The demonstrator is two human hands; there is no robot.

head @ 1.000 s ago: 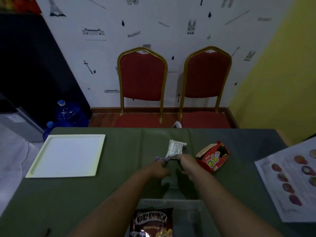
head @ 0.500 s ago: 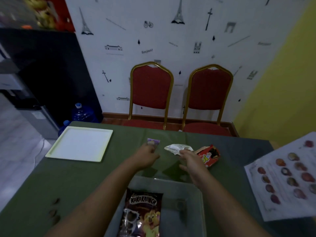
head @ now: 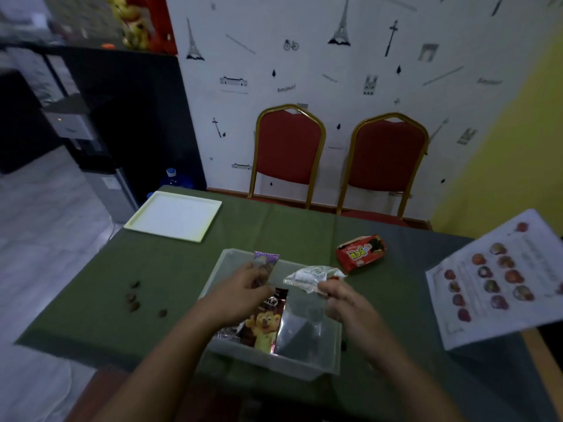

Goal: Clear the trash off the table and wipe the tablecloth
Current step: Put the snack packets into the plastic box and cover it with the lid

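Both hands are over the clear bin (head: pixel 327 365) at lower centre of the frame: the left hand (head: pixel 243 292) pinches a purple wrapper (head: pixel 265 261) and the right hand (head: pixel 342 300) pinches a crumpled white wrapper (head: pixel 307 277). Risk: light wrappers released near the bin's far rim may flutter onto the green tablecloth (head: pixel 170 269). The red snack box (head: pixel 361 251), right of centre, lies apart from the right hand; brown crumbs (head: pixel 134 298) remain at left.

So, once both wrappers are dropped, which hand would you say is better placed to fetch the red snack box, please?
Right hand: the red snack box lies on its side of the bin.
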